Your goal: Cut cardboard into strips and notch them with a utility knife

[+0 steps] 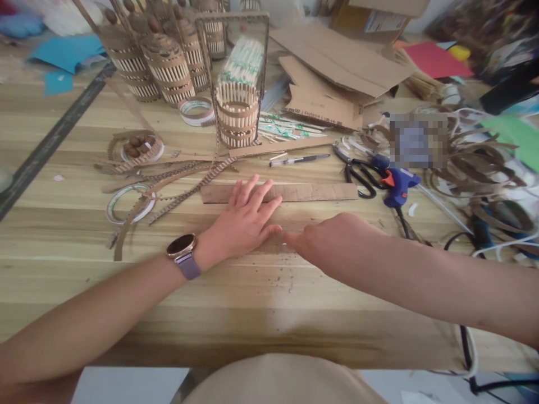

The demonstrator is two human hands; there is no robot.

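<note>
My left hand (pixel 246 216) lies flat with its fingers stretched out, pressing on a long cardboard strip (pixel 311 192) in the middle of the wooden table (pixel 252 314). A watch sits on that wrist. My right hand (pixel 332 241) rests knuckles-up just right of the left hand, fingers curled down onto a second, nearer strip of cardboard (pixel 273 242) at the left hand's fingertips. What the right fingers pinch is hidden under the hand.
Black scissors (pixel 357 171) and a blue glue gun (pixel 398 185) lie right of the strip, a pen (pixel 298 160) behind it. Stick-and-cardboard baskets (pixel 168 67) stand at the back, with tape rolls (pixel 130 202), cardboard strips, flat cardboard sheets (pixel 337 62) and coloured paper around.
</note>
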